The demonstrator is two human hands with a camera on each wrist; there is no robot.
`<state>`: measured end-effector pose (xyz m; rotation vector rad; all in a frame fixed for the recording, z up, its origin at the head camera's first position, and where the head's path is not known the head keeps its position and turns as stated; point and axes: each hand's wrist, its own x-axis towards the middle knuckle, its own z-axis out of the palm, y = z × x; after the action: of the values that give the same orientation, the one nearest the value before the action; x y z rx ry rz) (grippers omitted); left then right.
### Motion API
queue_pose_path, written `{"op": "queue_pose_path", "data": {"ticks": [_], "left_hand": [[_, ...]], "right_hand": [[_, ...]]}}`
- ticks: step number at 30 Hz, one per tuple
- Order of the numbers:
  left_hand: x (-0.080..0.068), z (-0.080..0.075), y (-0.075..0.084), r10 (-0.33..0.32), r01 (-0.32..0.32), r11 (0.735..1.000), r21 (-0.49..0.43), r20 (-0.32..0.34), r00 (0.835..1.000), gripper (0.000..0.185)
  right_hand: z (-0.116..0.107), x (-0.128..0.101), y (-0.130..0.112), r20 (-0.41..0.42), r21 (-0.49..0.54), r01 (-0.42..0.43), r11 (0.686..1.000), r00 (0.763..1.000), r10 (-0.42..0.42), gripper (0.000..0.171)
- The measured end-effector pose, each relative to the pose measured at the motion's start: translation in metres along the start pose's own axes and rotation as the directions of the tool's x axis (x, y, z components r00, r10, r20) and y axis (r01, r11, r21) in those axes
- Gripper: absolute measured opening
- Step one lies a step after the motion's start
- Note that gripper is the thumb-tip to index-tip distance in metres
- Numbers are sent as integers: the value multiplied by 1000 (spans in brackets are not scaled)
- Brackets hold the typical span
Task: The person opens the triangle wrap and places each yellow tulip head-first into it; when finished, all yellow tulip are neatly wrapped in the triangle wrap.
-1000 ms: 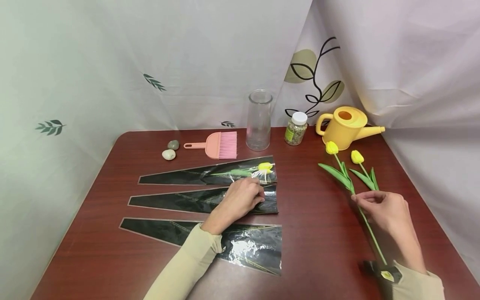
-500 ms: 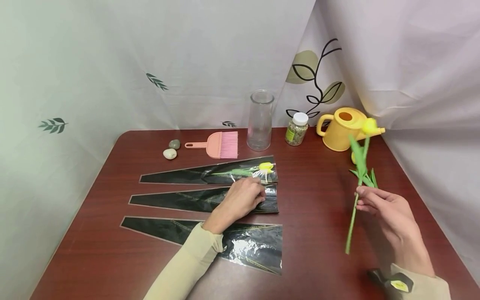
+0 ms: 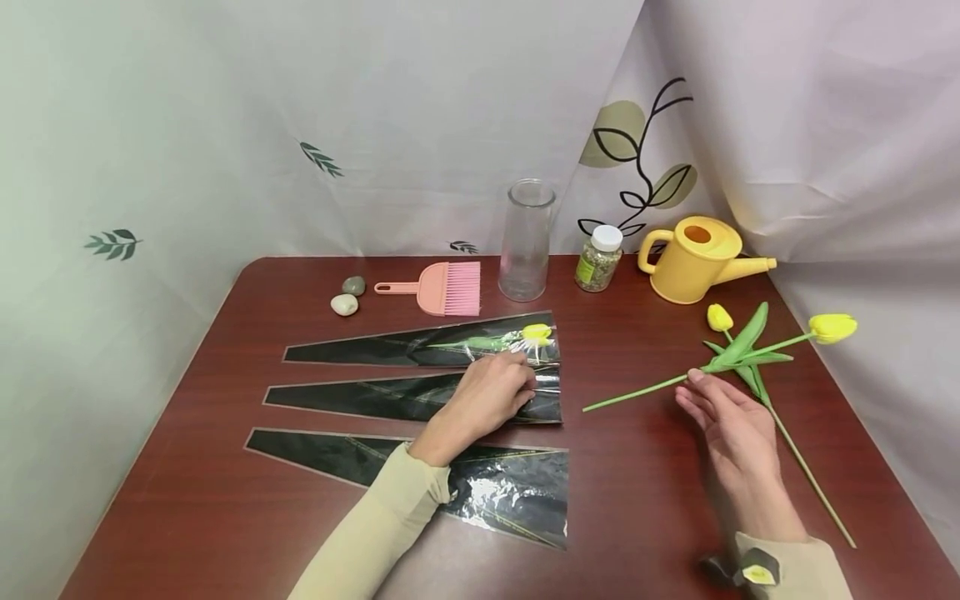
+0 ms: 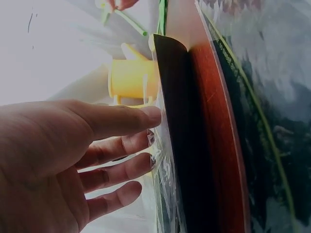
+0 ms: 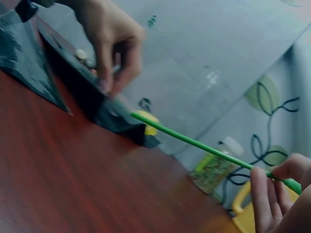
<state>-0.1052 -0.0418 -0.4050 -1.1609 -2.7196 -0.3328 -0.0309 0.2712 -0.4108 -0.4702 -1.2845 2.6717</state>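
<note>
Three black-and-clear cone sleeves lie side by side on the table. The far sleeve [image 3: 390, 350] holds a yellow tulip [image 3: 536, 333]. My left hand [image 3: 517, 385] rests on the wide end of the middle sleeve [image 3: 360, 398]; in the left wrist view its straight fingertips [image 4: 148, 116] touch the clear film edge [image 4: 163, 160]. My right hand [image 3: 701, 392] pinches the stem of a yellow tulip [image 3: 831, 327] near its leaves and holds it level above the table. The cut end of the stem [image 5: 194, 141] points left toward the sleeves. A second loose tulip [image 3: 718, 317] lies under it.
Along the back stand a glass vase [image 3: 527, 242], a small jar [image 3: 597, 258] and a yellow watering can [image 3: 693, 258]. A pink brush [image 3: 442, 289] and two stones [image 3: 345, 296] lie at the back left. The near sleeve [image 3: 480, 492] lies in front. Curtains close in both sides.
My right hand lifted one tulip off the table, swung it upright, then tipped it level with the bloom to the right. The left hand stayed on the middle sleeve.
</note>
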Motion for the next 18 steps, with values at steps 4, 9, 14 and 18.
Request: {"op": "queue_pose_path", "data": {"ticks": [4,9,14,18], "left_hand": [[1,-1,0,3,-3,1000,-3,-9,1000,3],[1,-2,0,3,-3,1000,-12,-15,1000,4],[1,-3,0,1,-1,1000,-20,-28,1000,3],[1,-3,1,-8,7,1000,-27,-45,999,4]], "right_hand": [[5,-1,10,-58,-47,-32,998,998,29,11],[13,0,21,-136,-58,-58,997,989,49,9],[24,-1,35,-200,-14,-72,997,977,67,7],[37,-5,51,-212,3,-110,994,971,108,5]]}}
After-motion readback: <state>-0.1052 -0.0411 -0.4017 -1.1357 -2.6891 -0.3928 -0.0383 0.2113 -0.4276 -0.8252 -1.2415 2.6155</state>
